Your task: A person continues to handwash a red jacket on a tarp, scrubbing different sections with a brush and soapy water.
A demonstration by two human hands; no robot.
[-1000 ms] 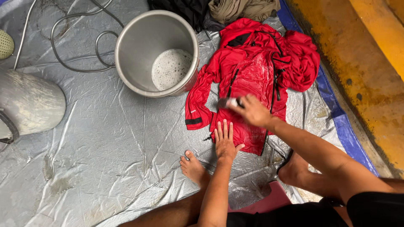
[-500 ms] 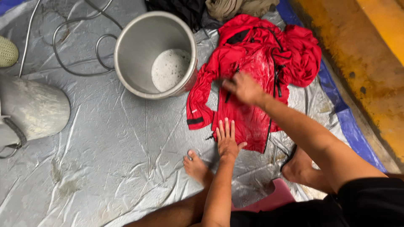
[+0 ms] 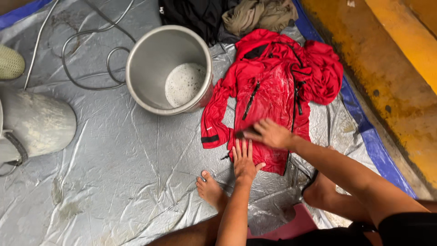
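Red jacket [image 3: 273,91] lies spread flat on a crinkled silver sheet [image 3: 114,173] covering the floor, front up, dark zipper running down the middle, fabric wet and shiny with suds. One sleeve trails toward the pot, the hood end bunched at the far side.

Left hand [image 3: 245,160] lies flat on the jacket's near hem, fingers spread and palm down, pinning the cloth; its grip holds nothing. Right hand [image 3: 269,134] sits just beyond it on the jacket's lower front, fingers curled over something small and dark at the fingertips; too blurred to tell what it is, and I cannot tell how tightly that grip is closed.

A bare foot [image 3: 210,189] rests on the sheet just beside the left wrist, the other foot partly hidden under the right forearm.

Metal pot [image 3: 169,68] stands upright just beside the jacket's sleeve, foamy water in the bottom. Dark and tan clothes [image 3: 227,16] are heaped beyond the jacket. A thin hose [image 3: 86,50] loops on the sheet beyond the pot. A grey container [image 3: 36,123] lies at the left edge. Blue tarp edge [image 3: 368,132] and yellow concrete [image 3: 400,68] run along the right.
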